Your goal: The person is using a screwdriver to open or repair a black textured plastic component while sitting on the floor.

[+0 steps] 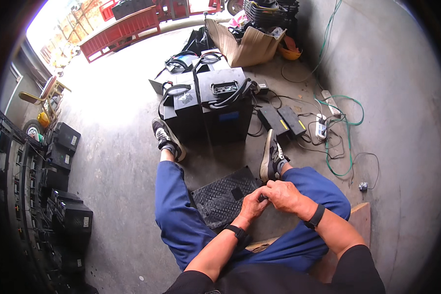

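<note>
- In the head view, the left hand (pixel 252 207) and right hand (pixel 283 196) meet, fingers curled closed around a small dark piece (pixel 263 198), mostly hidden.
- The piece sits between the knees, above the lid's near right corner; it looks light and easily pinched, but its stiffness I cannot tell.
- The black lid (pixel 218 198) lies on the floor between the legs, likely stiff and fairly light, best held by opposite edges; its ribbed face should give grip.
- Beyond stands a boxy black case (pixel 225 120), flat-sided, with bendy cables (pixel 235 97).
- The floor (pixel 115 196) looks like smooth grey concrete.
</note>
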The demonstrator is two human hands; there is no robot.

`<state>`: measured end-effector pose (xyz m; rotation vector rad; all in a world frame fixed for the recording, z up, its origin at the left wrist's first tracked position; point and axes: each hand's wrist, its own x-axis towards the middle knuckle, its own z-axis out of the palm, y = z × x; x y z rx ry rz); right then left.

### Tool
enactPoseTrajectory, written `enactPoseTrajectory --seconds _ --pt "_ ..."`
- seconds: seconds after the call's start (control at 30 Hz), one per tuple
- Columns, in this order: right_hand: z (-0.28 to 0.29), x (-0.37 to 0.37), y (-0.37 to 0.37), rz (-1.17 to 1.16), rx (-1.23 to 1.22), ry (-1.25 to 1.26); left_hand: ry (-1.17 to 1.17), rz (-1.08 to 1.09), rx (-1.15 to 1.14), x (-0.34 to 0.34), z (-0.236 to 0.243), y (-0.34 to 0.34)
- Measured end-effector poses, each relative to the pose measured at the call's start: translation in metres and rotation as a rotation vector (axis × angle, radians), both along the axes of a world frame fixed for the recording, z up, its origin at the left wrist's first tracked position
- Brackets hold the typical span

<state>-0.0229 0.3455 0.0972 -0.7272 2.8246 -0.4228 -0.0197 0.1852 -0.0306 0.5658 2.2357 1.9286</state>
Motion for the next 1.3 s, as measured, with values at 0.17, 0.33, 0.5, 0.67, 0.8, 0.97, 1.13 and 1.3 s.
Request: enactPoseTrajectory --seconds 0.17,0.33,0.5,0.67,0.8,0.97,1.13,1.3 --pt "0.015 0.000 -0.002 -0.128 0.088 -0.035 -0.066 -0.016 -0.129 -0.003 0.003 -0.004" --pt "0.007 0.002 0.003 -0.074 0.008 -0.063 -0.106 -0.028 -0.101 0.000 0.007 0.001" --pt "0.013 0.003 0.003 -0.085 0.008 -0.051 -0.011 0.004 -0.027 -0.002 0.003 0.000" --pt "0.000 0.008 0.004 -0.086 -0.073 -0.049 -0.046 -0.029 -0.034 0.000 0.006 0.000" --pt "0.007 0.007 0.002 -0.057 -0.051 -0.019 -0.056 -0.063 -0.024 -0.002 0.006 -0.003" --pt "0.003 0.009 0.003 -0.111 -0.066 -0.015 -0.068 -0.040 -0.037 0.000 0.009 0.002" --pt "0.003 0.009 0.004 -0.088 -0.092 0.003 0.062 -0.034 -0.010 -0.004 0.001 0.000" --pt "0.005 0.010 0.004 -0.145 -0.071 -0.030 -0.043 -0.034 -0.006 -0.001 0.005 0.001"
